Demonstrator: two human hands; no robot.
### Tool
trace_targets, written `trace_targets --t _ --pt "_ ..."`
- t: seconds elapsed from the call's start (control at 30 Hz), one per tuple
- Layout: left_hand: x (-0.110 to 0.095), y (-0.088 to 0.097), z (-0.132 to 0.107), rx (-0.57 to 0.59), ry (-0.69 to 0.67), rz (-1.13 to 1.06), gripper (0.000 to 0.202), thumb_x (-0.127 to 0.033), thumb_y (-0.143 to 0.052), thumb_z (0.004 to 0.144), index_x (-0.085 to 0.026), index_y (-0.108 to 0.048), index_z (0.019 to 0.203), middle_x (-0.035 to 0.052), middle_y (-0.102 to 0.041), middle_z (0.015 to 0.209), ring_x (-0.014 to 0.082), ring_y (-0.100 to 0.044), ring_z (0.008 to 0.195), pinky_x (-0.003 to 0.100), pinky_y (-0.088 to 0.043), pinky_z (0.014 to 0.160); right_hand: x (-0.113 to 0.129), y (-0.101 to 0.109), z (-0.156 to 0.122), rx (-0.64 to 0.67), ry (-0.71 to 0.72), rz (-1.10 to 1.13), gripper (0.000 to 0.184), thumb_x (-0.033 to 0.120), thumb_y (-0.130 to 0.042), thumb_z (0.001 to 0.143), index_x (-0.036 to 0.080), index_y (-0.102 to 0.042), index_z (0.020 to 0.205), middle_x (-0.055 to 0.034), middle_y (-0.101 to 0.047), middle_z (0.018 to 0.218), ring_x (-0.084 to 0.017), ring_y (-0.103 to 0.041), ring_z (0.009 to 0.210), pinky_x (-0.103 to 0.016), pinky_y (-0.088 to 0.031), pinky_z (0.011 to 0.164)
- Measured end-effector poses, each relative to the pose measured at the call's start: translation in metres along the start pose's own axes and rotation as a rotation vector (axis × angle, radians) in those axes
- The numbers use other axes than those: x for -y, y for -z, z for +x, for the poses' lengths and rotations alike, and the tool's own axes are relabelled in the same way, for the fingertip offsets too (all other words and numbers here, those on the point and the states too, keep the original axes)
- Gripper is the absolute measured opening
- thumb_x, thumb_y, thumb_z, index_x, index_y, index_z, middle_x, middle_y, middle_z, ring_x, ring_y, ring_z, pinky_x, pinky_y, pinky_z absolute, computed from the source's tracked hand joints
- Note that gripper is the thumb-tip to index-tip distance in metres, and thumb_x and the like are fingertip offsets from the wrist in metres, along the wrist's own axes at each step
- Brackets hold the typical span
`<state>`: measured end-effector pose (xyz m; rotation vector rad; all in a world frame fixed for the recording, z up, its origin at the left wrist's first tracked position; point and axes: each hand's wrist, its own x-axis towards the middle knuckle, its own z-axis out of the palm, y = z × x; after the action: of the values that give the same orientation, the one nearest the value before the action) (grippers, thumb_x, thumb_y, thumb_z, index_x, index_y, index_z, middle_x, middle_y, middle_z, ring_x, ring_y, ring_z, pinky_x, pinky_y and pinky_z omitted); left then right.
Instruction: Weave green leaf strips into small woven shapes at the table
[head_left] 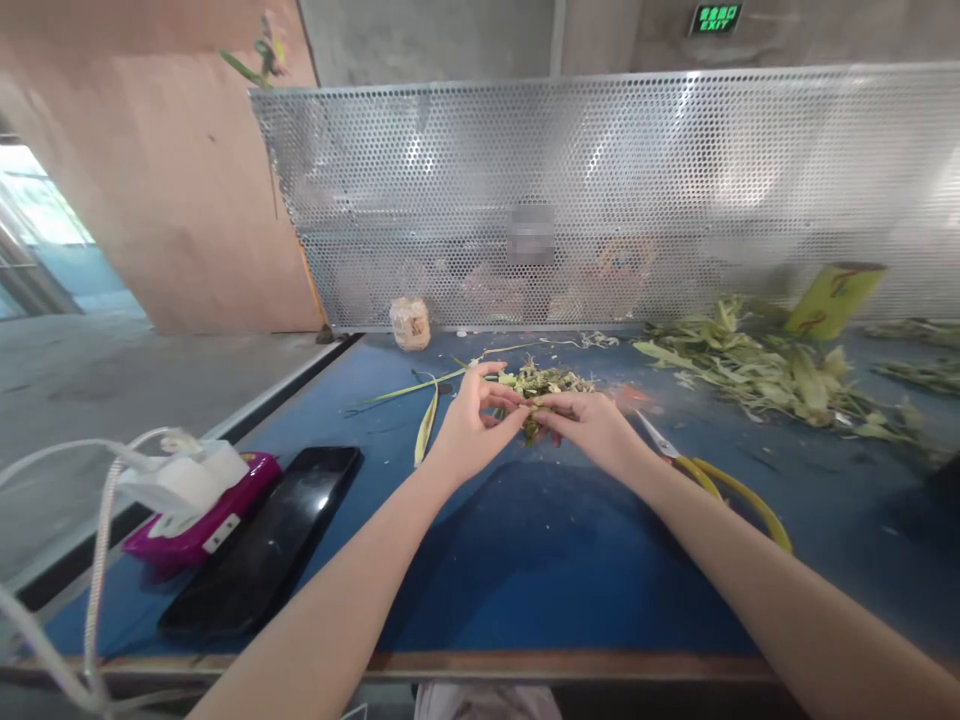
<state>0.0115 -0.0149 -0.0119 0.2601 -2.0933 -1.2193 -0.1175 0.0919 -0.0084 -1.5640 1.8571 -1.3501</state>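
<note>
Over the middle of the blue table my left hand (474, 415) and my right hand (589, 420) meet at the fingertips. Both pinch a small greenish plant piece (531, 430), its exact kind too small to tell. Just behind the fingers lies a little heap of trimmed plant bits (559, 379), partly hidden by them. Scissors (694, 470) with yellow handles rest beside my right forearm, which covers part of them. Left of my left hand lie a long thin stem (405, 391) and a narrow yellow-green leaf (427, 425).
A black phone (274, 540) and a purple power strip (217, 525) with white plugs and cables occupy the left side. Dry leaves (772, 375) are heaped at right near a yellow container (834, 300). A perforated metal screen (465, 160) borders the back, with a whitish lump (410, 323) before it.
</note>
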Motion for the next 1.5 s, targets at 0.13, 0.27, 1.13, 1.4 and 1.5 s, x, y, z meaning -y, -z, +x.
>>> trace_targets --t 0.13,0.27,1.13,1.4,1.5 --pt "0.000 -0.001 -0.001 0.044 0.026 0.020 0.053 -0.025 -0.061 0.068 -0.021 -0.037 0.115 0.0040 -0.058 0.088 0.0156 -0.057 0.083 0.024 -0.046 0.060 0.005 0.004 -0.001 0.027 -0.026 0.146 0.027 0.028 -0.049 0.077 0.018 -0.062 0.099 -0.0006 -0.060 0.065 -0.012 -0.053 0.056 -0.026 -0.045 0.057" --pt "-0.001 -0.002 0.001 0.000 0.050 -0.089 0.060 -0.022 -0.062 0.067 -0.021 -0.034 0.119 0.0055 -0.058 0.090 0.0166 -0.057 0.082 0.022 -0.046 0.053 0.005 0.005 -0.001 0.058 -0.050 0.402 0.027 0.027 -0.054 0.074 0.018 -0.065 0.097 -0.0011 -0.061 0.069 -0.010 -0.053 0.060 -0.025 -0.044 0.058" --pt "-0.012 0.002 0.001 0.142 0.417 -0.820 0.055 -0.010 -0.066 0.067 -0.012 -0.041 0.116 0.0031 -0.064 0.077 0.0068 -0.055 0.054 0.021 -0.042 0.053 -0.006 0.005 -0.002 0.102 0.199 0.354 0.017 0.024 -0.056 0.075 0.021 -0.059 0.092 -0.0001 -0.052 0.082 -0.006 -0.045 0.060 -0.022 -0.041 0.057" --pt "-0.009 0.004 0.000 0.188 0.555 -0.841 0.055 -0.008 -0.066 0.066 -0.013 -0.044 0.115 0.0012 -0.063 0.071 0.0082 -0.058 0.060 0.019 -0.043 0.053 0.000 0.005 -0.006 0.109 0.321 0.154 0.016 0.022 -0.051 0.079 0.020 -0.059 0.092 -0.0038 -0.050 0.092 -0.010 -0.048 0.075 -0.023 -0.042 0.062" --pt "-0.009 0.006 -0.001 0.204 0.576 -0.843 0.059 -0.004 -0.065 0.065 -0.013 -0.042 0.118 0.0009 -0.064 0.071 0.0076 -0.058 0.059 0.019 -0.043 0.054 0.001 0.006 -0.007 0.148 0.311 0.131 0.016 0.022 -0.050 0.080 0.021 -0.059 0.093 -0.0037 -0.052 0.092 -0.012 -0.050 0.080 -0.024 -0.042 0.065"
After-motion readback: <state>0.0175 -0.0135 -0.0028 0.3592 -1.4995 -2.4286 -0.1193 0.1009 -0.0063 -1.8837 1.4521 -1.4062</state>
